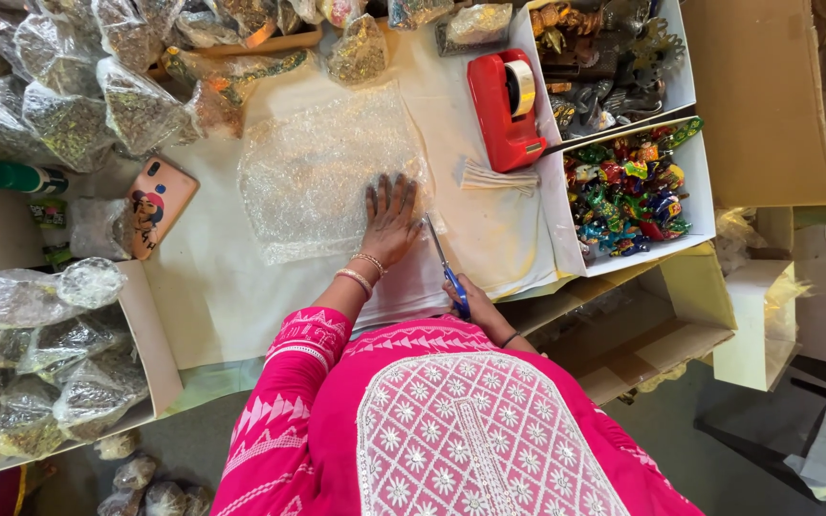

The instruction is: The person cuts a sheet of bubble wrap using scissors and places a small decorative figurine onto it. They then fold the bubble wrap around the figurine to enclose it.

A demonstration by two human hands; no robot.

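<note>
A sheet of clear bubble wrap (322, 167) lies flat on the white work surface (222, 287). My left hand (391, 220) presses flat on its near right corner, fingers spread, bangles at the wrist. My right hand (470, 298) grips blue-handled scissors (444, 266); the blades point away from me along the right edge of the bubble wrap, just beside my left hand. My pink embroidered top fills the bottom of the view.
A red tape dispenser (506, 107) stands right of the wrap, with folded white strips (497, 178) below it. White boxes hold dark figurines (604, 57) and colourful ones (628, 186). Wrapped bundles (69, 105) pile up at the left. A phone (157, 205) and green-capped bottle (23, 178) lie nearby.
</note>
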